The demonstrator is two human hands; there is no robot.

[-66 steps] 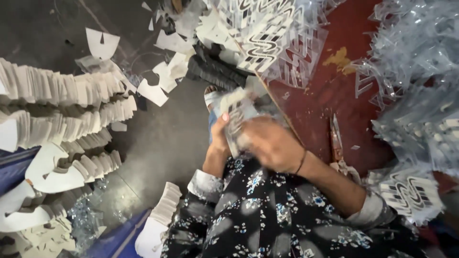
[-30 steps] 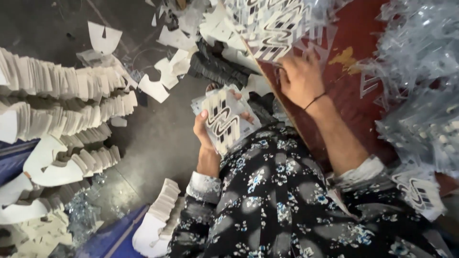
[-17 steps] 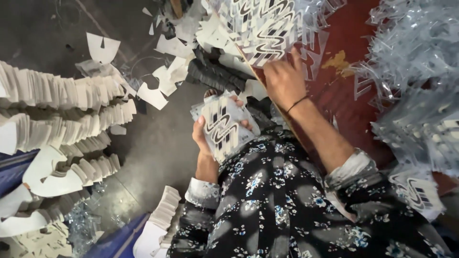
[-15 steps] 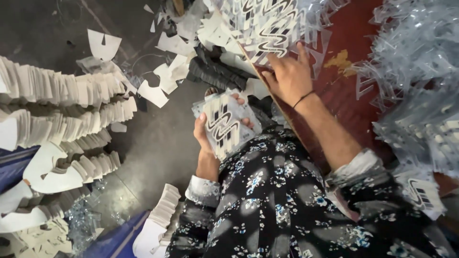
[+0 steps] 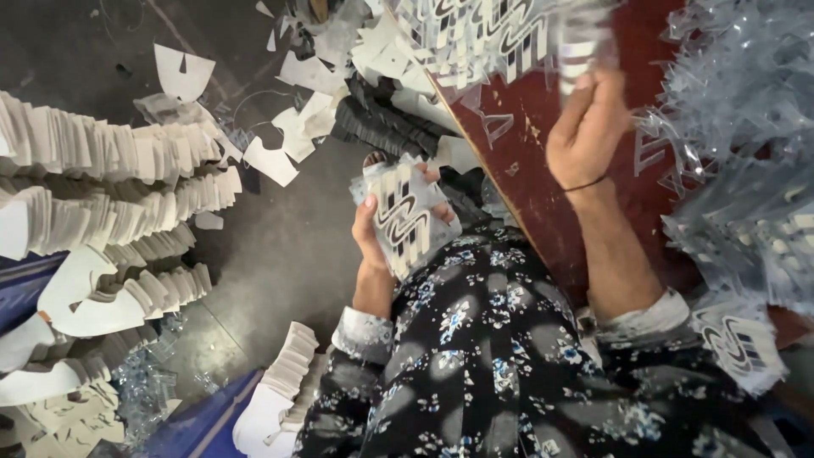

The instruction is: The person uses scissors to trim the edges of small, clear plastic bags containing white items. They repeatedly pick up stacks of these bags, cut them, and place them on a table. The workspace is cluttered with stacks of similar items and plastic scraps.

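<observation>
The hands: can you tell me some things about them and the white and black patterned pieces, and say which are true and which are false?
1. The left hand holds a stack of patterned pieces. True.
2. The right hand rests in the lap. False: it is raised over the dark red board, at a blurred piece.
3. The right wrist is bare. False: it wears a thin dark band.
4. Rows of white cut shapes lie on the left. True.

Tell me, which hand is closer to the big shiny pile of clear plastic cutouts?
Right. The right hand is raised just beside the clear plastic cutouts; the left hand is far across, holding a stack of patterned pieces.
</observation>
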